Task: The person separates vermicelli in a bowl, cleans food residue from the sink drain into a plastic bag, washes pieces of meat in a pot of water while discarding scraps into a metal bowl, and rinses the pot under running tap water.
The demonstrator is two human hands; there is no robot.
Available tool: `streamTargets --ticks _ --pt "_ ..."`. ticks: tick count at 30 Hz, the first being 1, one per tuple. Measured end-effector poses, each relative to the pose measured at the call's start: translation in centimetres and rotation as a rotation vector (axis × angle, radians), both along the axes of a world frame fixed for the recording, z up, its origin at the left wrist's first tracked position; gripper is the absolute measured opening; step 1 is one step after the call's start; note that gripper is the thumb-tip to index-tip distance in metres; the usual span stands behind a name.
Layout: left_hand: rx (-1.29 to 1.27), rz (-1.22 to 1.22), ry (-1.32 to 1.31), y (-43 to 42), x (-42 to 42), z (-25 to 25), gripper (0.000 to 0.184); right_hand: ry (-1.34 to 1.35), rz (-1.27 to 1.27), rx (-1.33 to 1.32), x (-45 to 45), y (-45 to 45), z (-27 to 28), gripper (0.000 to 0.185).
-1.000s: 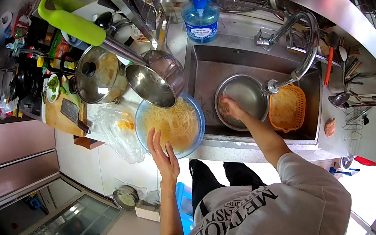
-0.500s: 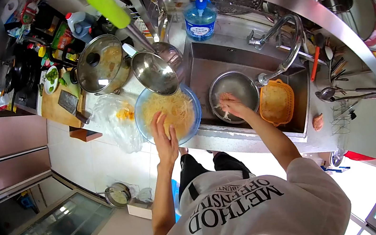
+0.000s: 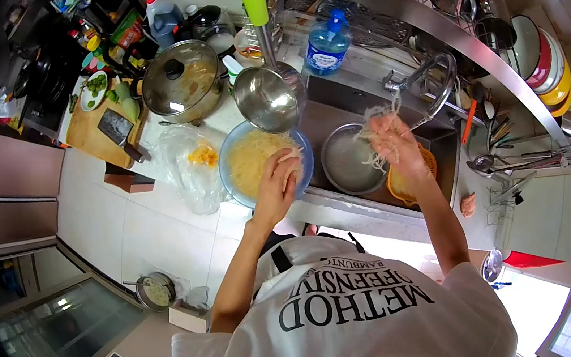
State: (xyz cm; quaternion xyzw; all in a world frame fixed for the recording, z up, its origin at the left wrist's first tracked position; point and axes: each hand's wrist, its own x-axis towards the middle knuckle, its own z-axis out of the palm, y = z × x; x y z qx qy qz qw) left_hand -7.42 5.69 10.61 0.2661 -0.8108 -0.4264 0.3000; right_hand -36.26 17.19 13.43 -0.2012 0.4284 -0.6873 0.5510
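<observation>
Pale shreds [image 3: 376, 151] hang from my right hand [image 3: 397, 142], whose fingers are closed round them above the sink [image 3: 322, 104]. Beneath and to the left of that hand is a round metal bowl [image 3: 350, 162]. An orange basket [image 3: 403, 187] stands in the sink, partly hidden by my right wrist. At the near right rim of the blue bowl [image 3: 226, 176], my left hand [image 3: 281, 179] has curled fingers round some pale shreds. Yellowish shreds [image 3: 250, 158] fill that bowl.
A metal ladle [image 3: 266, 101] with a green handle hangs over the blue bowl. To the left are a lidded pot [image 3: 181, 83], a plastic bag [image 3: 187, 178] and a cleaver [image 3: 116, 126] on a board [image 3: 85, 130]. A faucet [image 3: 436, 80] arches over the sink.
My right hand has risen out of the metal bowl with shreds in it. The fingers of my left hand have curled in over the blue bowl. The camera view has shifted.
</observation>
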Motion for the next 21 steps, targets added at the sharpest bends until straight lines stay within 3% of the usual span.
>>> streamTargets --ticks 3,4,6,8,9,10,14,16,19,21 --pt "0.013 0.051 -0.029 -0.3 1.3 0.1 0.031 0.021 -0.053 -0.079 0.2 -1.5 -2.3 0.010" --pt "0.008 0.061 -0.033 -0.2 1.5 0.1 0.030 0.052 -0.079 0.013 -0.5 -1.5 -6.3 0.011" --pt "-0.008 0.089 -0.044 -0.3 2.3 -0.1 0.029 -0.156 -0.095 0.322 -1.2 -0.3 -15.7 0.009" --pt "-0.005 0.078 -0.057 -0.3 3.2 0.0 0.029 0.056 0.143 0.524 -3.2 3.6 -26.8 0.010" --pt "-0.002 0.077 -0.061 -0.3 3.7 0.0 0.028 0.005 0.002 0.633 -2.1 4.5 -27.3 0.010" --pt "-0.004 0.090 -0.066 -0.4 4.2 0.1 0.029 -0.045 -0.140 0.741 -1.2 4.8 -27.4 0.011" --pt "0.031 0.131 -0.064 -1.0 5.9 -1.5 0.029 -0.044 -0.040 0.604 -0.9 5.0 -24.9 0.017" --pt "0.087 0.143 -0.022 -1.2 6.1 -2.8 0.029 0.012 -0.038 0.509 1.6 2.7 -18.1 0.017" --pt "0.465 0.165 0.142 -1.0 5.4 -3.4 0.023 0.025 0.080 0.381 6.1 -1.0 -7.9 0.014" --pt "0.903 0.147 0.237 -1.6 5.1 -4.6 0.030 0.072 0.273 0.307 7.9 -3.3 -5.6 0.015"
